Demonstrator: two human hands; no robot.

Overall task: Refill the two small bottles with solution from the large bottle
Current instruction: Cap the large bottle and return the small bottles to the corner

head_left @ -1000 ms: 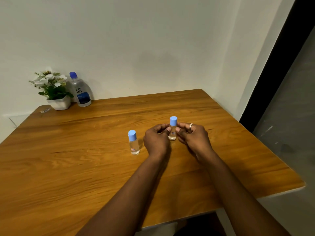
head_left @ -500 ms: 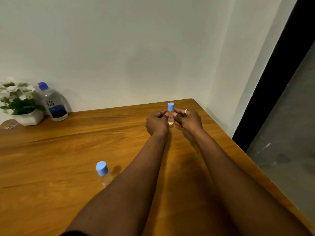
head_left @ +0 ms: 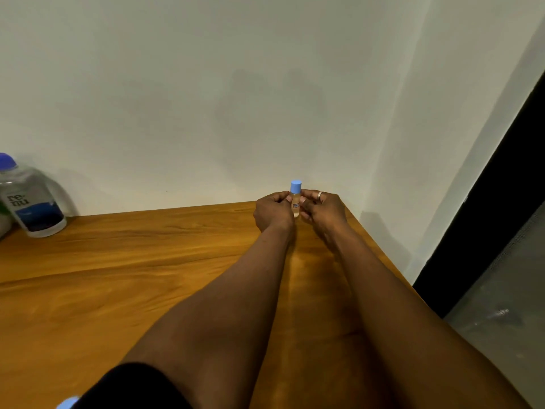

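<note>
Holding a small bottle (head_left: 295, 205) between them, both hands are stretched far out over the table (head_left: 118, 261), close to its back right corner. The left hand (head_left: 272, 215) has its fingers curled, and the thumb and fingertips pinch the left side of the bottle. The right hand (head_left: 324, 212) grips it in the same way from the right side, with bent fingers, and one of them wears a ring (head_left: 320, 195). So both hands are closed on this one bottle, each with a narrow pinch.

The bottle stands upright. Its cap (head_left: 295, 185) is light blue, is on the bottle and rises above the fingers. The body is clear and has a little label. Whether its bottom touches the wood or is lifted a bit, I cannot tell, because the hands cover it.

The large bottle (head_left: 32, 202) stands upright at the far left, near the wall (head_left: 206, 98), well apart from the hands. It is clear, with a dark blue label and a purple-blue top (head_left: 6, 160).

At the bottom edge, just beside a dark sleeve (head_left: 132, 385), a second cap (head_left: 67, 403) of light blue shows, blurred; what is under it is out of the picture.

On the right there is a black frame (head_left: 486, 202) and a grey floor (head_left: 501, 320).
</note>
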